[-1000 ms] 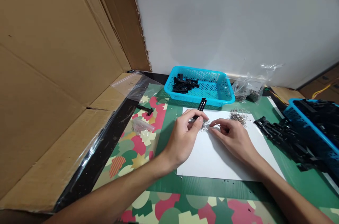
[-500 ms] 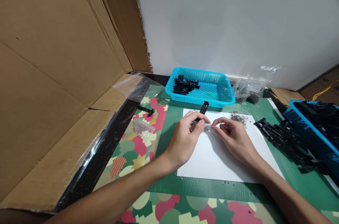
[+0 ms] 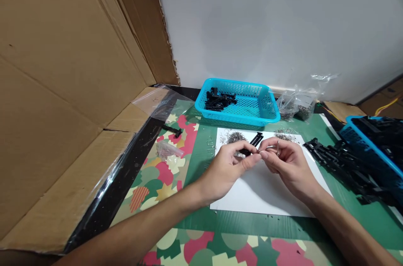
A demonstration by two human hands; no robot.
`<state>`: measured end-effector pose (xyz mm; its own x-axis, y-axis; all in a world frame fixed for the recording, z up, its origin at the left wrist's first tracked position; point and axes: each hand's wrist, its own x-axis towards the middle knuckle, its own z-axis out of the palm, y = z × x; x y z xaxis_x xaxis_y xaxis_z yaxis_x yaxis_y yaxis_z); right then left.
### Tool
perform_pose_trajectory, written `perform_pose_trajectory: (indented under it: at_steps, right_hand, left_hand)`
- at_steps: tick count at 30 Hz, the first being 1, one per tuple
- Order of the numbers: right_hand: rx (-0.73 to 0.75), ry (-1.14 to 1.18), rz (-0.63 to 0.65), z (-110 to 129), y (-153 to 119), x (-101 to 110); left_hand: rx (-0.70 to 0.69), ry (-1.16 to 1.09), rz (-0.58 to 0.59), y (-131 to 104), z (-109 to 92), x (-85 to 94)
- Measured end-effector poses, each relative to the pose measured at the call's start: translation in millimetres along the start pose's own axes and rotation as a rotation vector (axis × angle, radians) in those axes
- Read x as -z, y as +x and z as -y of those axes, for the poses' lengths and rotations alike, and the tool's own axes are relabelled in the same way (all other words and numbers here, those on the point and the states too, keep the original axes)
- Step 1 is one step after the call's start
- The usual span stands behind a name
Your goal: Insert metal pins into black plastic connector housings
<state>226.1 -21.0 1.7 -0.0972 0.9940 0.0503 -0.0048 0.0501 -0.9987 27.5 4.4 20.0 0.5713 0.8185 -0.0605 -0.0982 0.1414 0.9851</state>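
Observation:
Above a white sheet (image 3: 252,194), my left hand (image 3: 228,169) is closed on a slim black plastic part (image 3: 257,138), whose far end sticks out past the fingers. My right hand (image 3: 291,169) is closed in a pinch, its fingertips meeting those of the left at the near end of the part. A thin, shiny metallic piece (image 3: 277,147) shows at the right fingers; its kind is unclear, and whatever lies between the fingertips is hidden. Beyond the hands lie a pile of tiny metal pieces (image 3: 236,136) and a smaller pile (image 3: 285,135) to its right.
A blue basket (image 3: 237,120) at the back holds some black parts. Loose black parts (image 3: 343,169) lie at right beside another blue basket (image 3: 349,125). Clear bags (image 3: 302,104) stand by the wall. At left are a small plastic bag (image 3: 170,150), one black part (image 3: 172,131) and cardboard (image 3: 63,69).
Both hands have shifted right, and the black part has moved with the left hand and tilted rightward. The left metal pile is now uncovered, and the fingertips have come together.

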Motion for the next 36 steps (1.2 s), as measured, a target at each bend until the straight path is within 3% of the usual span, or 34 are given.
perform_pose_trajectory:
  at_steps: [5, 11, 15, 19, 28, 32, 36]
  right_hand:
    - [0.061, -0.184, -0.022, 9, -6, -1]
    - [0.083, -0.187, -0.020, 14, -12, -2]
    - [0.085, -0.182, -0.041, 15, -9, -4]
    - [0.151, -0.290, -0.049, 15, -5, -7]
    - [0.454, -0.633, -0.067, 14, -10, -5]
    - [0.524, -0.664, -0.121, 14, -9, -5]
    - [0.621, -0.674, -0.257, 16, -7, -7]
  left_hand:
    - [0.008, -0.063, -0.019, 2, 0, -0.6]
    - [0.010, -0.039, -0.073, 4, -3, 3.6]
    - [-0.077, 0.140, -0.099, 8, -2, 10.4]
    - [-0.210, 0.466, -0.163, 10, -2, 14.9]
    - [-0.277, 0.603, -0.153, 8, -1, 13.3]
    - [-0.264, 0.559, -0.097, 8, -5, 16.2]
    - [-0.211, 0.398, 0.009, 9, -14, 18.5]
